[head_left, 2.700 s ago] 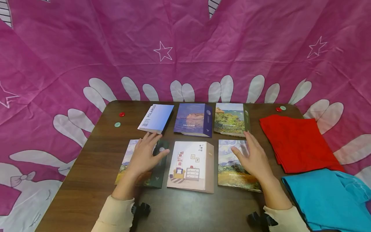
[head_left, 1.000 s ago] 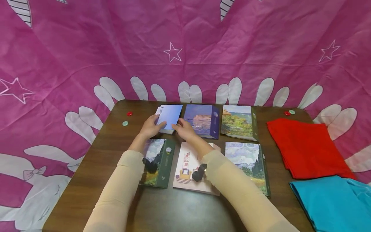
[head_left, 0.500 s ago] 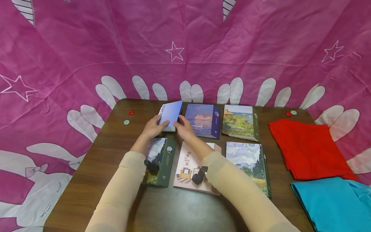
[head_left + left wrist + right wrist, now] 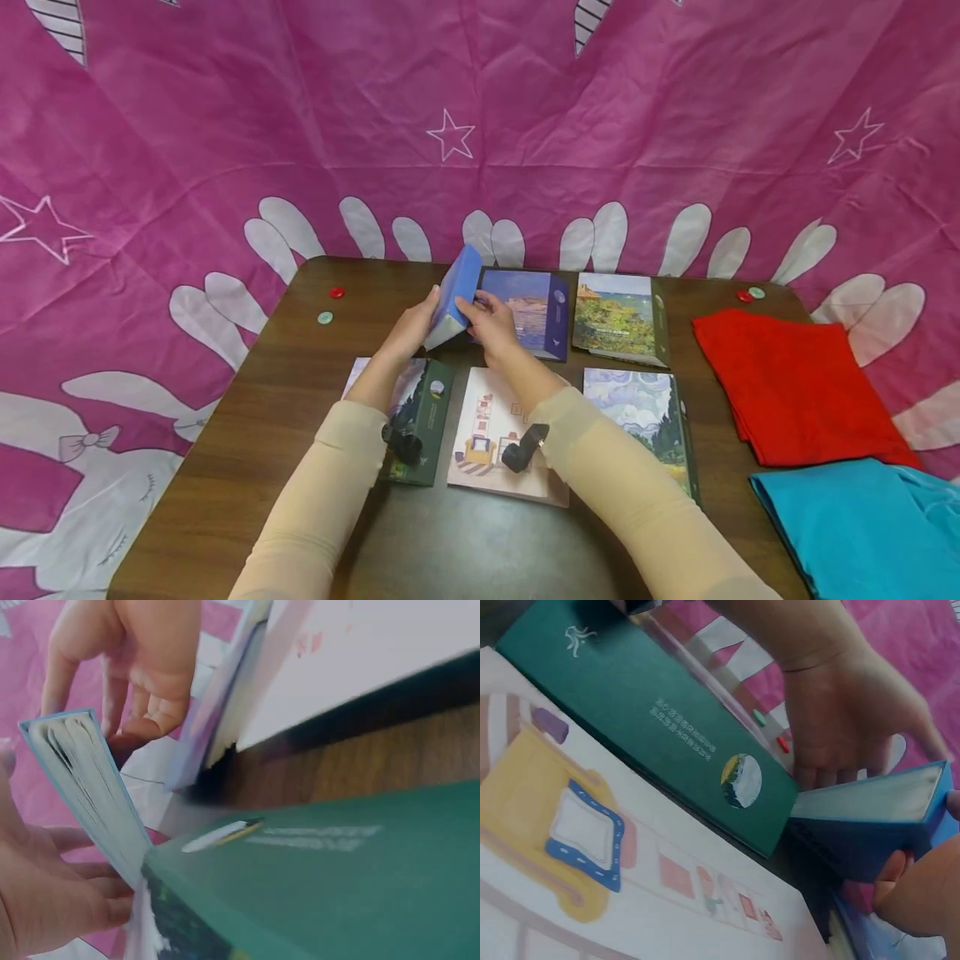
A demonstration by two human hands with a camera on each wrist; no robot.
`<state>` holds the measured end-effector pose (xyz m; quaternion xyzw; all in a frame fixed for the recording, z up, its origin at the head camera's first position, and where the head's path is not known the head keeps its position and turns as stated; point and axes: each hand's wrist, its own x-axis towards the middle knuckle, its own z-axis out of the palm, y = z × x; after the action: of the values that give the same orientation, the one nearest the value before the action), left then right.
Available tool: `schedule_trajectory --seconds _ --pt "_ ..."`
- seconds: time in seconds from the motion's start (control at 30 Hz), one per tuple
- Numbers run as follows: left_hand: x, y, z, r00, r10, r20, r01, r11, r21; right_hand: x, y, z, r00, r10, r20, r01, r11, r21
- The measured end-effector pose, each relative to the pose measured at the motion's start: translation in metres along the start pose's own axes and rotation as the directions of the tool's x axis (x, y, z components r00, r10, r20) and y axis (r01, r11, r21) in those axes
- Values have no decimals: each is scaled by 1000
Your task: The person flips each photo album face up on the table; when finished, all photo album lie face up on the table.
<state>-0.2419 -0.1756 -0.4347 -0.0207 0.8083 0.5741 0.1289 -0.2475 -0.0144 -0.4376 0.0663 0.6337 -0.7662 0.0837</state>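
Both hands hold a light-blue Polaroid photo album (image 4: 455,297) tilted up on its edge above the table's far left. My left hand (image 4: 416,325) grips its left cover and my right hand (image 4: 491,321) its right side. The left wrist view shows the album's page edges (image 4: 82,787) between my left hand (image 4: 37,892) and right hand (image 4: 142,667). From the right wrist, the album (image 4: 877,817) sits between my left hand (image 4: 847,712) and right thumb (image 4: 922,892).
Several other albums lie flat on the brown table (image 4: 247,433): a green-spined one (image 4: 420,417), a white room-picture one (image 4: 502,433), a dark blue one (image 4: 528,312). Red cloth (image 4: 787,375) and blue cloth (image 4: 862,525) lie right. Small buttons (image 4: 337,292) sit at the far corners.
Both hands left the near albums, reached to the blue album at the far left and lifted it from flat to standing on edge.
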Motion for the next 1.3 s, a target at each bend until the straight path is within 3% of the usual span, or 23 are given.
schedule_trajectory --seconds 0.23,0.37,0.5,0.57,0.67,0.73,0.8,0.9,1.03,1.3 --pt "-4 11 1 1000 1 -6 -2 978 -208 -2 0 3 993 -115 -13 114 990 -80" --pt "-3 8 -4 996 24 -80 -43 969 -245 3 5 2 998 -51 41 54 994 -91" --pt "-3 5 -9 985 72 -157 -109 964 -243 5 12 0 991 40 126 -12 976 -217" --pt "-2 4 -13 975 86 -206 -130 969 -209 6 15 -1 985 52 162 -1 954 -299" --pt "-3 0 -21 948 108 -300 -131 990 -56 5 17 -2 978 40 204 42 923 -383" --pt "-3 -6 -28 926 119 -357 -87 991 104 3 17 -2 975 32 218 62 910 -411" --pt "-2 -12 -35 916 108 -388 -12 971 240 2 17 -2 974 27 226 74 902 -426" --pt "0 -23 -45 935 50 -352 77 938 338 1 18 -2 973 11 229 93 893 -440" --pt "0 -31 -52 961 -2 -278 105 928 358 1 20 -2 975 -2 221 101 892 -441" --pt "-2 -31 -51 961 29 -276 76 930 359 4 20 -12 974 25 225 51 944 -327"
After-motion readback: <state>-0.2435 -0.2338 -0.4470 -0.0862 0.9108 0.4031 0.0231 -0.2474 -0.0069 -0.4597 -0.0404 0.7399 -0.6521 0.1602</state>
